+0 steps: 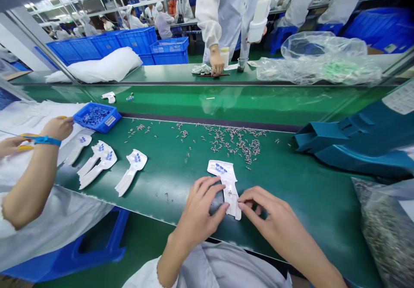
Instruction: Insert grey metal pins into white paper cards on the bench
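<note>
A white pistol-shaped plastic shell half (231,180) lies on the green work surface in front of me, with blue pieces in its wide upper end and small metal parts in its middle. Fingers and thumb of my left hand (203,204) are bent against the shell's left edge, holding it. My right hand (271,214) is closed in a pinch at the shell's lower right edge; whatever is between its fingertips is too small or hidden to make out. Beyond the shell, many small metal parts (237,139) lie scattered.
At left, a co-worker's hand (58,128) is beside a blue bin (97,116) of blue pieces. More white shells (132,169) lie nearby. A teal scoop-like container (355,141) and a bag of metal parts (384,227) stand right. Another person stands across the belt.
</note>
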The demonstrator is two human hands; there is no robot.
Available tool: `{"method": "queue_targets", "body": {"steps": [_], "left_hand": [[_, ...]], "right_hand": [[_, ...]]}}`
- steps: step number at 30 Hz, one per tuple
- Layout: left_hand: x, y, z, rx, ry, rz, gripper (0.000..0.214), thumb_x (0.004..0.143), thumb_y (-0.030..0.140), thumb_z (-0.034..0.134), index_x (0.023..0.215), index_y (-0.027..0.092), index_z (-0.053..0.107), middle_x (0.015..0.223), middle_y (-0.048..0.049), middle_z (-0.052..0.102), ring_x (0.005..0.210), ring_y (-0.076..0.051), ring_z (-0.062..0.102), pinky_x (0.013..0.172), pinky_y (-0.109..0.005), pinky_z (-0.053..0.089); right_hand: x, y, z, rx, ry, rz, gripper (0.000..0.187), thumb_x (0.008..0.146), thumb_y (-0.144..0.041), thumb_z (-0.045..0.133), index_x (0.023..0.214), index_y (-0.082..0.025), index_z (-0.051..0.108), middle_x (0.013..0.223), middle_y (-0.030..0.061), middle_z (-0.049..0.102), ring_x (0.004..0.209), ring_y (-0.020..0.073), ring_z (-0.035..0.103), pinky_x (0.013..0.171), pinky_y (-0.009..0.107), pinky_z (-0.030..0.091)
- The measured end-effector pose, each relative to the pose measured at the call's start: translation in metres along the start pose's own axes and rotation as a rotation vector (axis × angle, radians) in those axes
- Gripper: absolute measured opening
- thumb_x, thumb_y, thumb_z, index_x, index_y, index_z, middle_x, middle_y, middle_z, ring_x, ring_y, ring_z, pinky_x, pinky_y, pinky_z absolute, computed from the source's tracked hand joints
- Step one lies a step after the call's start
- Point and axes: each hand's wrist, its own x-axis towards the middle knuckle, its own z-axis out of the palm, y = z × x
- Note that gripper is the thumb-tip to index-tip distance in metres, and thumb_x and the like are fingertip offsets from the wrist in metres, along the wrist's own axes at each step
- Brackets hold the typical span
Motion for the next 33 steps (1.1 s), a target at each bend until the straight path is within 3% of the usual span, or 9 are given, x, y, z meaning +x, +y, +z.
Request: {"method": "queue_targets", "body": {"steps": [2,6,33], "left_hand": [[0.000,-0.005,0.003,0.150,-0.063,0.099,0.045,0.091,0.036,0.064,0.134,0.025,0.051,0.150,-0.0068,0.047,0.143,-0.029,0.032,0.114,-0.050,0.033],[0.001,-0.009,0.007,0.279,-0.135,0.111,0.052,0.089,0.041,0.067,0.135,0.025,0.049,0.150,-0.0061,0.047,0.142,-0.029,0.036,0.113,-0.050,0.035],[0.002,-0.008,0.007,0.247,-0.136,0.105,0.050,0.089,0.040,0.068,0.134,0.024,0.051,0.148,-0.0076,0.049,0.139,-0.030,0.040,0.112,-0.049,0.035]], "right_hand": [[0.007,0.002,0.000,0.047,-0.041,0.094,0.016,0.094,-0.032,0.055,0.086,-0.025,0.066,0.081,-0.0002,0.067,0.068,0.0150,0.060,0.063,0.026,0.045],[0.018,0.006,0.003,0.078,-0.085,0.190,0.015,0.090,-0.033,0.057,0.084,-0.025,0.067,0.072,-0.0012,0.065,0.066,0.0158,0.058,0.062,0.027,0.042],[0.029,0.009,0.004,0.126,-0.063,0.131,0.025,0.091,-0.044,0.054,0.087,-0.023,0.067,0.071,-0.0006,0.064,0.064,0.0156,0.058,0.057,0.025,0.042]]}}
